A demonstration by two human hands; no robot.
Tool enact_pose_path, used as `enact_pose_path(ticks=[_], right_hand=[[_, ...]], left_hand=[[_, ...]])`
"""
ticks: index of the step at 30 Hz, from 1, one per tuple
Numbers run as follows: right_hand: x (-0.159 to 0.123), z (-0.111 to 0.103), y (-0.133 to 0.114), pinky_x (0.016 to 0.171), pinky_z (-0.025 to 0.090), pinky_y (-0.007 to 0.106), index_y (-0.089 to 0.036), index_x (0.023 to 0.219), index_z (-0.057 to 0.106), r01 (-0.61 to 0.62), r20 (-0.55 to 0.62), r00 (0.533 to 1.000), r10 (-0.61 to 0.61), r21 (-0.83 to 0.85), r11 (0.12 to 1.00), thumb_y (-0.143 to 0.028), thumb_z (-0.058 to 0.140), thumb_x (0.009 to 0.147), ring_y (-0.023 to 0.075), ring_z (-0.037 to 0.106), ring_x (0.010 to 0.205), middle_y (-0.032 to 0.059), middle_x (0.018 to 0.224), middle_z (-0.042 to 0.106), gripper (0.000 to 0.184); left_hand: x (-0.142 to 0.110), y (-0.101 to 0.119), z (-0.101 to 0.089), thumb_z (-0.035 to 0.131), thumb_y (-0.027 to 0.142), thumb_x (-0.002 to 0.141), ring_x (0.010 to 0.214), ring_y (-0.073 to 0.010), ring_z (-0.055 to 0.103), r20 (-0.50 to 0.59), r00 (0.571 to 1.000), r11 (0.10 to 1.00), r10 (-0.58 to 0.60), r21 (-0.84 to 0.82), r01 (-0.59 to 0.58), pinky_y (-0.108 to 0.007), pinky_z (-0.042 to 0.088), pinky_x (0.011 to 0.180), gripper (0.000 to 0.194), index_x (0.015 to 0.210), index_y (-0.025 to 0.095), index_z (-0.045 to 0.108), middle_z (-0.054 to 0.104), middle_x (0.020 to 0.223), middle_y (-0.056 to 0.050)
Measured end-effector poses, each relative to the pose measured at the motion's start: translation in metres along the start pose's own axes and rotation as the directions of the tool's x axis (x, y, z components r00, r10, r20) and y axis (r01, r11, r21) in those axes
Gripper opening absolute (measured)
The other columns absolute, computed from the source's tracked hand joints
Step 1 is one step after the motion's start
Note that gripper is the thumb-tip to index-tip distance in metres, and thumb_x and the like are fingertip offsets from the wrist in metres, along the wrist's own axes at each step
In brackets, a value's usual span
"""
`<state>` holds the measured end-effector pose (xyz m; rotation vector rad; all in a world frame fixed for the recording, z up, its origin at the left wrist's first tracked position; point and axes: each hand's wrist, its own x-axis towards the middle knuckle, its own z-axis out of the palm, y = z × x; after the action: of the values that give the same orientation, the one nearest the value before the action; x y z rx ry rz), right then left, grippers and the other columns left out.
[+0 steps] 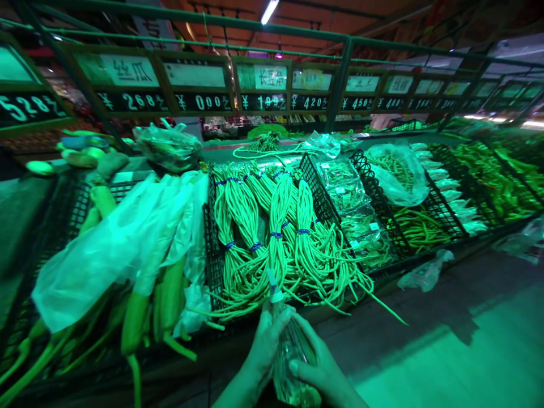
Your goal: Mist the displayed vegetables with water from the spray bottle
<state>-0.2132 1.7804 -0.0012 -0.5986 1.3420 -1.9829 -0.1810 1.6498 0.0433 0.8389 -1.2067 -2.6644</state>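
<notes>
Loofahs (170, 300) lie partly under plastic film (97, 260) at left. Next, the left hand (264, 339) grips the upper part of a clear plastic bag (283, 362), held before tied yardlong beans (278, 209); its neck looks already gathered, but it is not set down. The right hand (319, 362) clasps its lower side. Wrapped packs (352, 209) sit farther right.

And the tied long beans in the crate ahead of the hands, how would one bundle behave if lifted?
The bundle of long beans will probably droop, since its thin strands curve and bend. Its blue bands should keep the gathered part together. The loose ends may trail or snag, as they splay across neighbouring strands.
</notes>
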Motion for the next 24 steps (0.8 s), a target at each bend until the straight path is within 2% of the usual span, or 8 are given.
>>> enact_pose_path(ticks=[3, 7, 12, 18, 22, 24], right_hand=[[0.011, 0.008, -0.003, 0.114, 0.036, 0.047, -0.027, 0.147, 0.041, -0.051, 0.101, 0.993, 0.054, -0.031, 0.998, -0.044, 0.083, 0.070, 0.0309, 0.045, 0.138, 0.0104, 0.150, 0.048, 0.090], [0.030, 0.025, -0.007, 0.110, 0.041, 0.046, -0.026, 0.147, 0.042, -0.104, 0.241, 0.963, 0.124, -0.093, 0.990, -0.035, 0.085, 0.067, 0.0314, 0.053, 0.131, 0.0099, 0.145, 0.054, 0.091], [0.044, 0.040, -0.011, 0.111, 0.039, 0.043, -0.030, 0.147, 0.042, -0.071, 0.304, 0.943, 0.134, -0.209, 0.975, -0.027, 0.084, 0.068, 0.0292, 0.051, 0.134, 0.0060, 0.145, 0.055, 0.090], [0.038, 0.022, -0.008, 0.111, 0.039, 0.044, -0.030, 0.147, 0.042, -0.074, 0.267, 0.957, 0.114, -0.157, 0.985, -0.031, 0.085, 0.067, 0.0290, 0.051, 0.133, 0.0072, 0.146, 0.054, 0.091], [0.029, 0.003, -0.011, 0.110, 0.040, 0.046, -0.027, 0.149, 0.039, -0.071, 0.205, 0.974, 0.092, -0.110, 0.991, -0.046, 0.086, 0.064, 0.0311, 0.053, 0.131, 0.0107, 0.145, 0.054, 0.099], [0.023, -0.007, -0.016, 0.110, 0.039, 0.047, -0.026, 0.148, 0.040, -0.065, 0.162, 0.984, 0.080, -0.102, 0.993, -0.052, 0.086, 0.063, 0.0321, 0.052, 0.131, 0.0113, 0.144, 0.054, 0.101]], left_hand=[[-0.003, 0.001, -0.019, 0.080, 0.044, 0.073, 0.075, -0.0127, 0.063, -0.075, 0.994, 0.997, 0.078, -0.024, -0.079, -0.025, 0.051, 0.070, 0.049, 0.105, 0.019, 0.054, 0.063, 0.087, 0.000], [-0.013, 0.008, -0.045, 0.082, 0.049, 0.069, 0.083, -0.0168, 0.068, -0.208, 0.965, 0.986, 0.160, -0.019, -0.167, -0.025, 0.052, 0.071, 0.058, 0.111, 0.023, 0.053, 0.066, 0.092, 0.000], [-0.020, 0.017, -0.057, 0.084, 0.053, 0.064, 0.075, -0.0181, 0.070, -0.322, 0.934, 0.985, 0.151, -0.033, -0.171, -0.027, 0.053, 0.065, 0.066, 0.114, 0.023, 0.052, 0.068, 0.090, -0.001], [-0.007, 0.012, -0.043, 0.083, 0.053, 0.064, 0.081, -0.0208, 0.071, -0.306, 0.941, 0.989, 0.144, 0.012, -0.147, -0.028, 0.053, 0.069, 0.070, 0.119, 0.022, 0.051, 0.069, 0.091, -0.002], [0.002, 0.008, -0.017, 0.084, 0.047, 0.066, 0.091, -0.0214, 0.070, -0.235, 0.965, 0.993, 0.113, 0.016, -0.113, -0.028, 0.054, 0.078, 0.068, 0.120, 0.024, 0.050, 0.069, 0.093, -0.001], [0.004, 0.006, 0.002, 0.084, 0.047, 0.066, 0.087, -0.0198, 0.070, -0.229, 0.968, 0.995, 0.098, 0.053, -0.088, -0.027, 0.054, 0.077, 0.066, 0.119, 0.023, 0.052, 0.069, 0.089, 0.000]])
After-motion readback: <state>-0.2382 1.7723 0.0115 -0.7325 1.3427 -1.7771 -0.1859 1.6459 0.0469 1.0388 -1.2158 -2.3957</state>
